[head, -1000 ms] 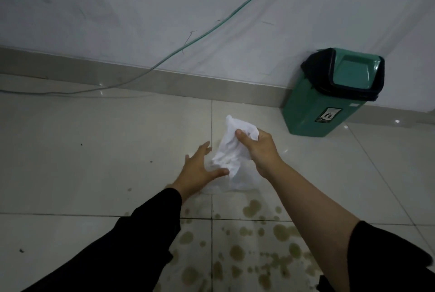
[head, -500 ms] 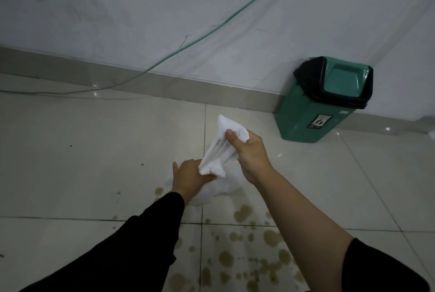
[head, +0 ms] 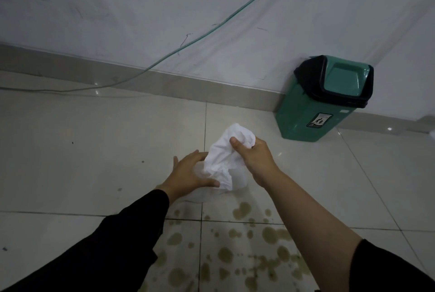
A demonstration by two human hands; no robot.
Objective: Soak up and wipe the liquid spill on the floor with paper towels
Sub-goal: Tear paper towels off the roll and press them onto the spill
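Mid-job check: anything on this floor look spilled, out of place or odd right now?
Yes. Brownish spill droplets are scattered across the tiles below both arms, not yet wiped. The right hand grips a crumpled paper towel above them; the left hand is spread beside it. The green bin looks tilted, possibly lens distortion.

Open tile lies to my left and ahead up to the skirting (head: 141,75). A green bin (head: 315,108) stands against the wall ahead-right, blocking that corner. A cable (head: 70,91) trails along the floor at the wall's foot, far left. Brown droplets (head: 235,240) cover the tiles beneath my forearms.
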